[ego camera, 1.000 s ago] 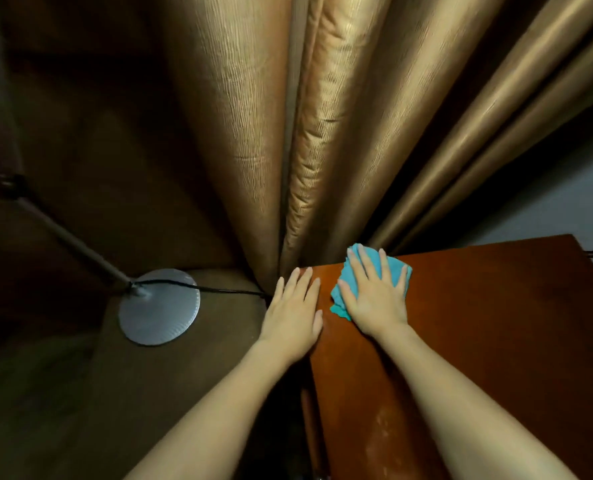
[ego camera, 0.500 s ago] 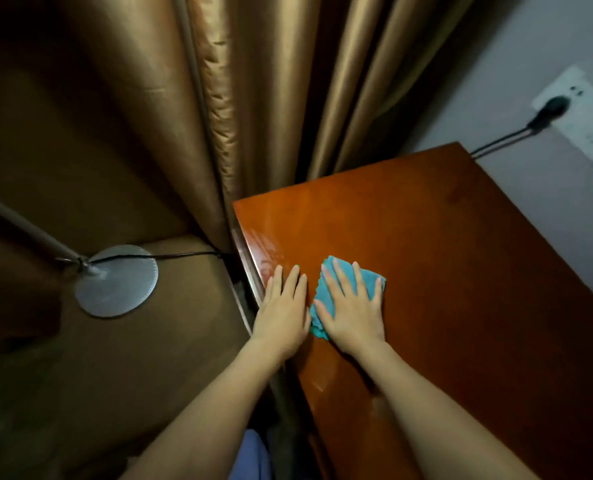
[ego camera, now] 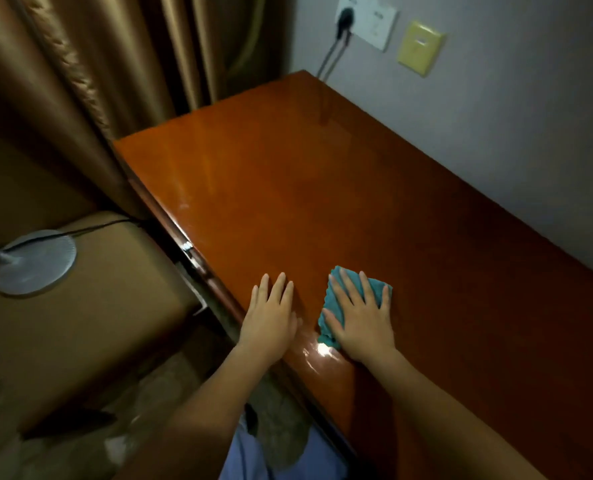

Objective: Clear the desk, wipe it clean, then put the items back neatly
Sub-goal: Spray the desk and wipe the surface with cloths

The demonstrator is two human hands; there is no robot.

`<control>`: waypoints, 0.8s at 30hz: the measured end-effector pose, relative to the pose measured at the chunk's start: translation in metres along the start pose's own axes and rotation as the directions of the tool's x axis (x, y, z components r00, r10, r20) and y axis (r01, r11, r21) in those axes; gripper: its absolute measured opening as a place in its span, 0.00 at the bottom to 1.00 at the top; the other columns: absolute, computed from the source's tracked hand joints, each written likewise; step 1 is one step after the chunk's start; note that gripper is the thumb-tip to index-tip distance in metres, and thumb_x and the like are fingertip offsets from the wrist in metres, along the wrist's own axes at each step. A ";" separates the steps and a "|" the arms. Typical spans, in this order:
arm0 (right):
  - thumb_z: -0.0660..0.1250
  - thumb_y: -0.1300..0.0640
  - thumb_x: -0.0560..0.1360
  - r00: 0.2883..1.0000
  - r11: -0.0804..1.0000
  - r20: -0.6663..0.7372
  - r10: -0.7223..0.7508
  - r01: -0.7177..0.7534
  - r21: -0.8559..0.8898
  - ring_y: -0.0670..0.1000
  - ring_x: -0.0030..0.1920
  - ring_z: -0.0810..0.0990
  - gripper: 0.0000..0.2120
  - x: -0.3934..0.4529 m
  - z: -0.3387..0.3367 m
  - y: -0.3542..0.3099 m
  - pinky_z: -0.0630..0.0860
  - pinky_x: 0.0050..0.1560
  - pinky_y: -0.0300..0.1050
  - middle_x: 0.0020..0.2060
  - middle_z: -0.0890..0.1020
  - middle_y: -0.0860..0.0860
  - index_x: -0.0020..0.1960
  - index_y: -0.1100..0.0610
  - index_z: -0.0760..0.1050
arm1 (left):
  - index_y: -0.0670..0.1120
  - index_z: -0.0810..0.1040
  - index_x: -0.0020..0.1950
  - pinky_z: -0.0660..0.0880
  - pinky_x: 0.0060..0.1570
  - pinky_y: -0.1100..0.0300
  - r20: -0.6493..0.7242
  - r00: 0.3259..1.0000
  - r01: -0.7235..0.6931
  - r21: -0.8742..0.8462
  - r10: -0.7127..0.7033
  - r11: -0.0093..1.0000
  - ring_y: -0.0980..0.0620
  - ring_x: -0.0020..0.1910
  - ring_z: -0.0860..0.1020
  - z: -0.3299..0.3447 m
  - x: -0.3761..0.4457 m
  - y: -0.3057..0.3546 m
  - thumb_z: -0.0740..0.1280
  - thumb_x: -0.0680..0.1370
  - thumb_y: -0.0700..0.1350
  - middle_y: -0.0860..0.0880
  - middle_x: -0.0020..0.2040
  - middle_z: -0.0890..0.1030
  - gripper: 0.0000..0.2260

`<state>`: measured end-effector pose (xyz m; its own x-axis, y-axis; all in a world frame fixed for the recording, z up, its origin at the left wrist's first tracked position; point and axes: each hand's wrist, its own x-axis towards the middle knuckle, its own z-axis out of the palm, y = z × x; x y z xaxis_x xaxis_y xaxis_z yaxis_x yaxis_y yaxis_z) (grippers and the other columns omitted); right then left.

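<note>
A glossy reddish-brown wooden desk fills the middle and right of the view. My right hand lies flat with spread fingers on a folded teal cloth, pressing it onto the desk near the front edge. My left hand rests flat on the bare desk top just left of the cloth, fingers straight and together, close to the desk's front-left edge. No other items are on the visible desk surface.
Gold curtains hang behind the desk's left end. A round grey lamp base with a black cord stands on a tan surface to the left. On the wall are a socket plate with a plug and a yellow plate.
Both hands and the cloth have slid along the desk's front edge, away from the curtain-side corner. The view has shifted right, bringing in more desk and the wall.
</note>
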<state>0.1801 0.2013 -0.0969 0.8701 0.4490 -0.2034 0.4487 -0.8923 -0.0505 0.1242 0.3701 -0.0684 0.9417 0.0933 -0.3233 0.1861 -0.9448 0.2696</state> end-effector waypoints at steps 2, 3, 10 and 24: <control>0.29 0.33 0.69 0.999 0.999 0.008 0.052 -0.052 0.015 0.52 0.75 0.35 0.36 -0.039 0.005 0.019 0.33 0.70 0.64 0.72 0.34 0.41 0.75 0.43 0.35 | 0.47 0.45 0.78 0.41 0.74 0.49 0.009 0.999 -0.041 0.035 0.040 0.999 0.43 0.77 0.41 0.018 -0.022 0.032 0.50 0.83 0.51 0.48 0.79 0.44 0.26; 0.28 0.33 0.69 0.997 0.997 0.013 0.073 -0.073 0.016 0.52 0.75 0.34 0.36 -0.058 0.007 0.026 0.33 0.70 0.64 0.72 0.33 0.41 0.75 0.43 0.35 | 0.47 0.45 0.78 0.42 0.74 0.48 0.014 0.998 -0.059 0.051 0.059 0.997 0.43 0.77 0.41 0.026 -0.032 0.047 0.50 0.83 0.51 0.48 0.79 0.44 0.26; 0.21 0.28 0.65 0.984 0.982 0.024 0.175 -0.176 0.073 0.51 0.74 0.33 0.37 -0.181 0.029 0.082 0.29 0.68 0.63 0.71 0.33 0.41 0.71 0.42 0.29 | 0.47 0.43 0.78 0.43 0.74 0.46 0.093 0.984 -0.166 0.131 0.155 0.977 0.42 0.77 0.41 0.074 -0.094 0.131 0.53 0.83 0.49 0.47 0.78 0.42 0.28; 0.24 0.28 0.67 0.822 0.811 0.003 0.569 -0.562 0.160 0.49 0.74 0.33 0.40 -0.383 0.072 0.186 0.30 0.68 0.62 0.74 0.38 0.40 0.75 0.41 0.35 | 0.48 0.45 0.78 0.41 0.73 0.46 0.233 0.833 -0.544 0.183 0.501 0.819 0.42 0.76 0.41 0.151 -0.177 0.292 0.50 0.83 0.51 0.46 0.78 0.43 0.26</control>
<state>-0.0842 -0.1402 -0.0992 0.9702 -0.1385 -0.1989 -0.1576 -0.9840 -0.0832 -0.0306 0.0304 -0.0693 0.8128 -0.4691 -0.3455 -0.4108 -0.8820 0.2310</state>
